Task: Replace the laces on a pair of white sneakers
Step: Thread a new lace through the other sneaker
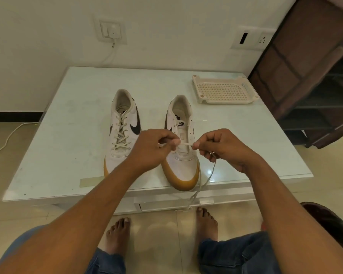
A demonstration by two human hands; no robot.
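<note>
Table point(67, 147): two sneakers point(122, 133), tray point(226, 101), strip point(91, 182).

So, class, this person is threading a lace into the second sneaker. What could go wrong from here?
1. The lace trails off the table to the floor beside a bare foot. A step on it could yank the lace out of the eyelets.
2. The unlaced sneaker has its toe at the table's front edge. The left hand and right hand both pinch the lace, so a pull might drag the sneaker off.

"NIKE" on right sneaker's tongue point(181, 123)
</note>
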